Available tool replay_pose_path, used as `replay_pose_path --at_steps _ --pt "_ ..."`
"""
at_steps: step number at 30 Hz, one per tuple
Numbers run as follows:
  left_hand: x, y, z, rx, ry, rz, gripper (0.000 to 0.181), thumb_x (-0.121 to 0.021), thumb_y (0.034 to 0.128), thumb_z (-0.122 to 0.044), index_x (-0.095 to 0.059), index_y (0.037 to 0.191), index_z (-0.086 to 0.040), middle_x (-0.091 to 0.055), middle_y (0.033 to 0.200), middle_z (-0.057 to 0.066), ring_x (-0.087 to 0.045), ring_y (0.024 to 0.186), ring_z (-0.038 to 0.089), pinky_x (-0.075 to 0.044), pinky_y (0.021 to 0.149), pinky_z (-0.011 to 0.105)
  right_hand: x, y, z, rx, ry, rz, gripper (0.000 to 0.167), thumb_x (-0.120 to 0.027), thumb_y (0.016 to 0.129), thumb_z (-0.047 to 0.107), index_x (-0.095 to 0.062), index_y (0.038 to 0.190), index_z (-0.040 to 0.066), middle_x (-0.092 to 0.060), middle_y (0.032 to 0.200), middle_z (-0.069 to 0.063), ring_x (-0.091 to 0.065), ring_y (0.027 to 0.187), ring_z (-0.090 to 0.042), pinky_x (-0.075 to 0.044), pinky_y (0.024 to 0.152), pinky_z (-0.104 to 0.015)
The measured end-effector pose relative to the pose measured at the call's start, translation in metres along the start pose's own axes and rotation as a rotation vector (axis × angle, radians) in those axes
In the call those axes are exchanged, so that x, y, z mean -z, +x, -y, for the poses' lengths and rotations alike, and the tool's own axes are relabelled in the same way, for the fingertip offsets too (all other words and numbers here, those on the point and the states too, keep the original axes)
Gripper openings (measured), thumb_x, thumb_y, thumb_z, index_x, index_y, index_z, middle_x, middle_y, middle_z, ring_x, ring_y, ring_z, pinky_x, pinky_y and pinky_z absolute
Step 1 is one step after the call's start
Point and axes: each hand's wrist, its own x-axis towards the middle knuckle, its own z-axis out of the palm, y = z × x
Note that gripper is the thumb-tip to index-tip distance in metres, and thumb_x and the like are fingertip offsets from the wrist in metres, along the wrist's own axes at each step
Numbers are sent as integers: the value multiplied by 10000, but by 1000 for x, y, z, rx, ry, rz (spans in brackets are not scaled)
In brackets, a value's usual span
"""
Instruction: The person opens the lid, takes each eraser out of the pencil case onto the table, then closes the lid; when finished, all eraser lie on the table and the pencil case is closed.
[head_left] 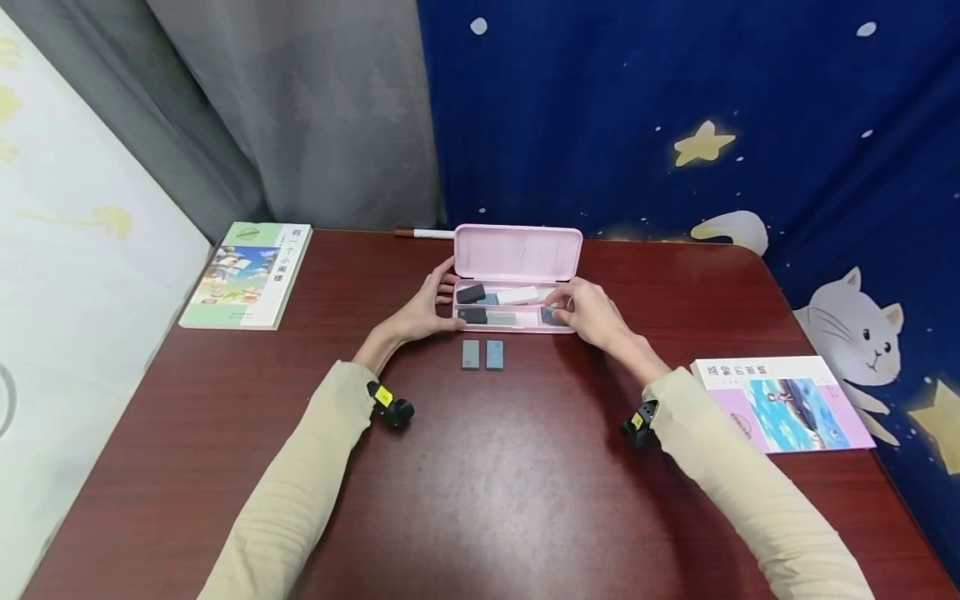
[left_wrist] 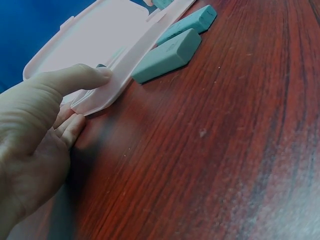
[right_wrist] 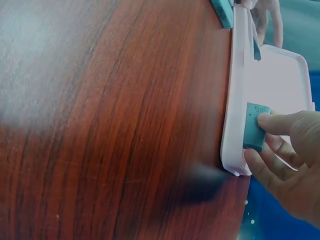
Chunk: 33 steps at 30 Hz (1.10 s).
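A pink pencil case (head_left: 517, 254) lies open on the table, its lid raised at the back. Inside are dark, white and grey-green blocks. My left hand (head_left: 418, 315) grips the case's left end, thumb (left_wrist: 95, 77) on the front rim and fingers around the side. At the right end, my right hand (head_left: 594, 315) pinches a blue-green eraser (right_wrist: 255, 126) between thumb and fingers, partly within the case's front compartment. Two more erasers, one grey-green (head_left: 470, 354) and one blue (head_left: 495, 354), lie side by side in front of the case.
A green-edged book (head_left: 243, 275) lies at the table's back left, and a pink-and-white book (head_left: 783, 404) at the right. Behind the case, near the back edge, is a brown-and-white pen (head_left: 423, 233). Grey and blue curtains hang behind the table (head_left: 480, 500).
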Motion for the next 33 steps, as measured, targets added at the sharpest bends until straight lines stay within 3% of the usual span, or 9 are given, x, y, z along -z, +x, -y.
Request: replay_pose_path --at_steps 9,16,23,28,31,33 --pt "3 -2 -32 -22 -45 33 1030 -745 754 93 -38 1503 61 -261 1346 358 -311 1238 482 -311 1042 550 7 -5 6 -15 96 -110 155 -705 829 -41 -723 971 21 -653 881 -109 -592 740 -210 -450 651 -290" --pt "3 -3 -35 -13 -53 42 1045 -754 765 75 -24 1512 43 -250 1359 370 -304 1257 488 -300 1056 550 -1 -10 6 -97 233 -94 177 -713 844 -1 -727 1013 51 -699 844 -92 -645 740 -205 -480 589 -226" --pt "2 -3 -36 -20 -55 37 1034 -747 766 81 -30 1511 45 -254 1353 371 -299 1254 490 -295 1053 559 -10 -18 12 -129 408 -52 188 -682 862 -38 -708 1044 2 -694 858 -155 -670 730 -252 -571 604 -393" --pt "2 0 -13 -26 -35 25 1075 -764 762 60 -15 1530 -12 -266 1365 327 -318 1259 442 -306 1056 533 -20 -23 16 -136 526 -13 217 -660 857 -87 -667 1072 -69 -674 865 -212 -678 751 -292 -574 592 -391" --pt "1 2 3 -22 -15 11 1092 -774 762 39 -19 1543 -70 -286 1371 268 -339 1256 375 -326 1054 485 -17 -30 28 -142 578 17 232 -635 854 -126 -637 1086 -115 -647 877 -272 -667 775 -370 -571 618 -451" --pt "0 2 4 -16 -5 7 1087 -777 764 31 -31 1545 -86 -298 1365 244 -350 1249 343 -340 1047 457 -14 -34 37 -143 619 40 233 -611 855 -148 -617 1087 -147 -623 888 -315 -647 791 -430 -563 641 -496"
